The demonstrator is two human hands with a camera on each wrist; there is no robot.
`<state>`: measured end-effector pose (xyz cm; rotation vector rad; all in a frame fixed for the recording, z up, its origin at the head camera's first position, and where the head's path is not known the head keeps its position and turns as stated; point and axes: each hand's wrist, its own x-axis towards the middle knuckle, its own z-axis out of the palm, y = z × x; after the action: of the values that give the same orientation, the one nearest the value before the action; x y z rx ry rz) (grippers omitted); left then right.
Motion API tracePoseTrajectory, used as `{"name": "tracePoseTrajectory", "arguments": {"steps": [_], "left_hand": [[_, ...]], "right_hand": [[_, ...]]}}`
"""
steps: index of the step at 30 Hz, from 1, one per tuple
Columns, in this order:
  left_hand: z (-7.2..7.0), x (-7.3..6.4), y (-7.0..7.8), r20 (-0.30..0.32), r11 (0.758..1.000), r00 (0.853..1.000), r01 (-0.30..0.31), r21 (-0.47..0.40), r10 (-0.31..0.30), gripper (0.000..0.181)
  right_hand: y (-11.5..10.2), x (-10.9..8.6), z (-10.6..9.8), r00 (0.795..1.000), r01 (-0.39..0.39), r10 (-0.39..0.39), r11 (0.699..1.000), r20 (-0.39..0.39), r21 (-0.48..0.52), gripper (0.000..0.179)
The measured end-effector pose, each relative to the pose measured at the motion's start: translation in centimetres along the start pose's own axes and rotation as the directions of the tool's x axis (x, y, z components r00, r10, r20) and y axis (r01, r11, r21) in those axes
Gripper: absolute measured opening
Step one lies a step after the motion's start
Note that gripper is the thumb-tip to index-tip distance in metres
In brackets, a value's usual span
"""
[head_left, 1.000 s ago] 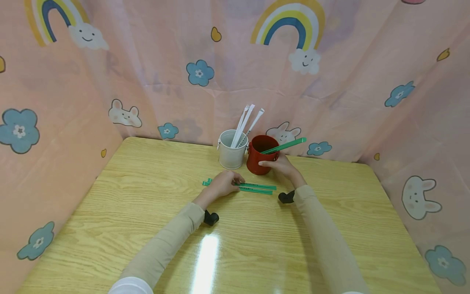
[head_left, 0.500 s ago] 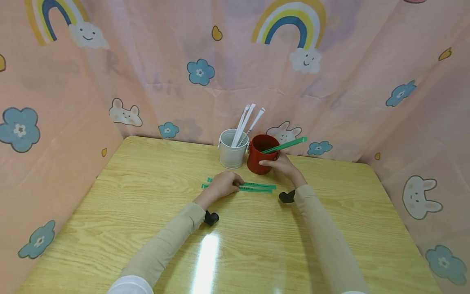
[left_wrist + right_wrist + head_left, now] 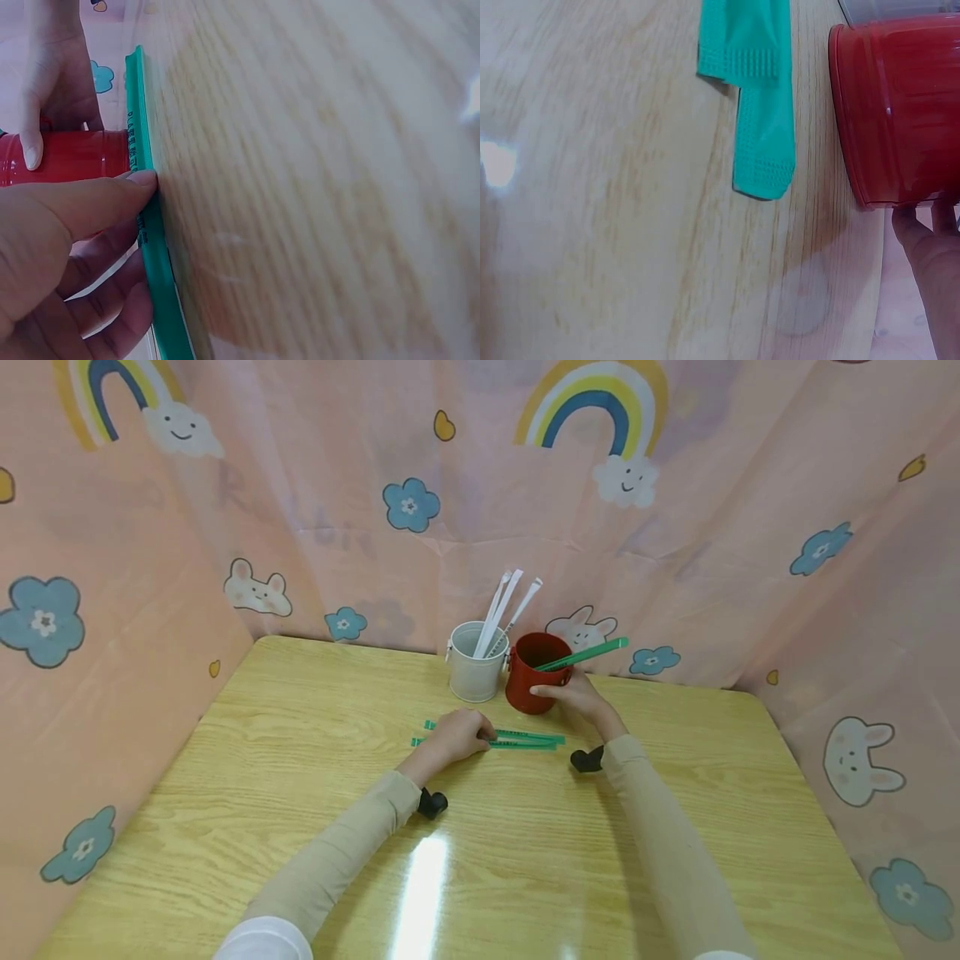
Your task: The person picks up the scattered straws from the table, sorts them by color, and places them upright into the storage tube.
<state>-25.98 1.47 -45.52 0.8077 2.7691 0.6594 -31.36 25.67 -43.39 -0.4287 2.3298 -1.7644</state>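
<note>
Two slim green wrapped straws (image 3: 525, 745) with crimped ends lie side by side on the table, their right ends overlapping. My left hand (image 3: 457, 735) is over their middle. In the left wrist view its thumb and fingers pinch a green straw (image 3: 159, 274) close to the tabletop. Behind, my right hand (image 3: 581, 697) grips a small red bucket (image 3: 527, 692), thumb across the front and the other fingers mostly hidden behind. Green straws (image 3: 592, 653) lean out of this bucket to the right. The right wrist view shows fingertips (image 3: 907, 219) at the red bucket's base.
Left of the red bucket stands a white bucket (image 3: 472, 683) holding several white wrapped straws (image 3: 495, 617). A pink patterned curtain (image 3: 300, 502) closes off the wooden table (image 3: 300, 735) at the back and sides. Black camera mounts (image 3: 432, 803) show at both wrists.
Under my left hand, the two straws have shifted: their left ends have spread apart and their right ends have drawn together. My right hand has kept its hold on the red bucket.
</note>
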Motion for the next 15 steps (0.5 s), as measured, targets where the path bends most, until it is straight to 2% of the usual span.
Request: {"name": "tracePoseTrajectory", "arguments": {"steps": [5,10,15], "left_hand": [[-0.16,-0.03,0.11,0.001,0.999,1.000,-0.005,0.032,0.005,0.013],[-0.26,-0.38,0.01,0.002,0.998,1.000,-0.013,0.057,0.013,0.010],[-0.88,-0.77,-0.11,-0.021,0.999,1.000,-0.015,0.050,0.016,0.011]], "right_hand": [[0.04,0.10,-0.13,1.000,0.012,-0.012,1.000,0.003,0.010,0.074],[-0.02,0.04,-0.04,1.000,-0.009,0.009,1.000,-0.007,0.004,0.074],[0.02,0.02,-0.04,1.000,0.011,-0.011,1.000,0.001,-0.006,0.074]]}}
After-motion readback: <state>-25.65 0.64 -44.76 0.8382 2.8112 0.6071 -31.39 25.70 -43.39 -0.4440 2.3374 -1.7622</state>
